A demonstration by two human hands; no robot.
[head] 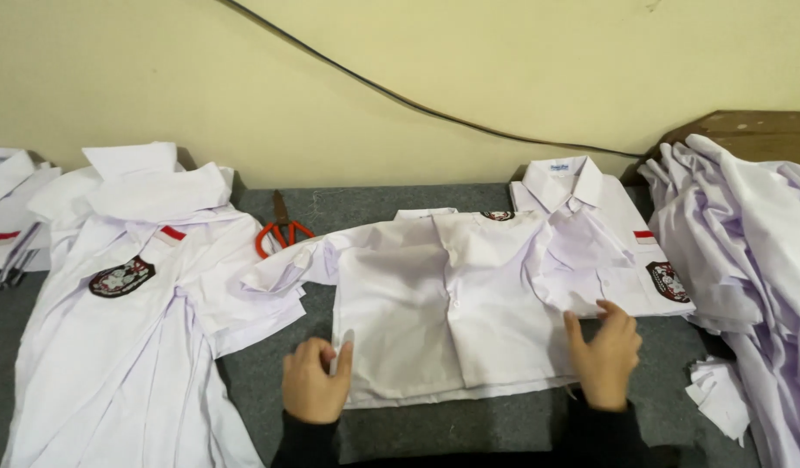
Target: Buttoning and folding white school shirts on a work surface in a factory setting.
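Both forearms, in dark sleeves, enter from the near edge. The left hand (pixel 316 381) is curled knuckles-up with its thumb raised, pinching the near left corner of the white shirt (pixel 434 295) between thumb and fingers. The right hand (pixel 604 355) lies palm-down with its fingers bent, their tips closed on the shirt's folded right edge.

The shirt lies spread on the grey felt-like table (pixel 452 425) between and just beyond the two hands, its fabric thin, smooth and lightly creased, its outline nearly square, with one short sleeve stretching away past the left hand.

Beyond the right hand and touching the shirt lies a folded shirt (pixel 617 251) with a stiff collar, a small red-and-white patch and a dark round badge. Right of that hand is a loose heap of white garments (pixel 747 260); near it lies a small stack of white paper slips (pixel 719 394).

Left of the left hand sprawls an unfolded shirt pile (pixel 131 329) bearing a similar badge. Beyond the left hand, orange-handled scissors (pixel 282 227) lie flat on the table.
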